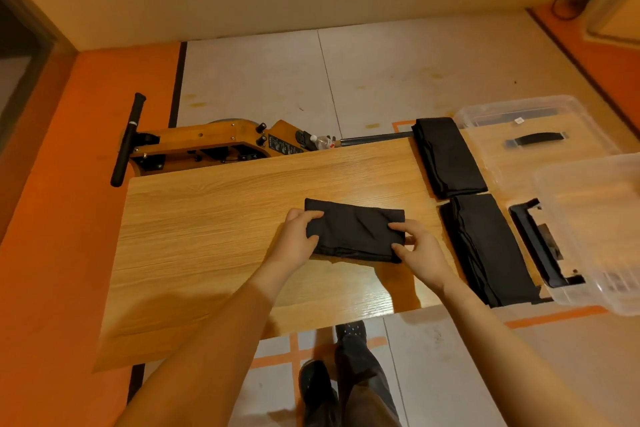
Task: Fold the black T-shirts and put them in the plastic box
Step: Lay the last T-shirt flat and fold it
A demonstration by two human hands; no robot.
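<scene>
A folded black T-shirt (356,230) lies as a small rectangle in the middle of the wooden table (214,218). My left hand (299,236) grips its left edge, thumb on top. My right hand (419,248) pinches its right edge, fingers curled over the cloth. Two more folded black T-shirts lie at the table's right side, one farther (448,156) and one nearer (485,246). A clear plastic box (588,229) stands at the right edge, with a black latch on its side. Its clear lid (533,135) with a black handle lies behind it.
A wooden machine with a black handlebar (207,146) stands on the floor beyond the table's far edge, a small plastic bottle (323,141) on it. My legs and shoes (346,378) show below the table's near edge. Orange floor runs along the left.
</scene>
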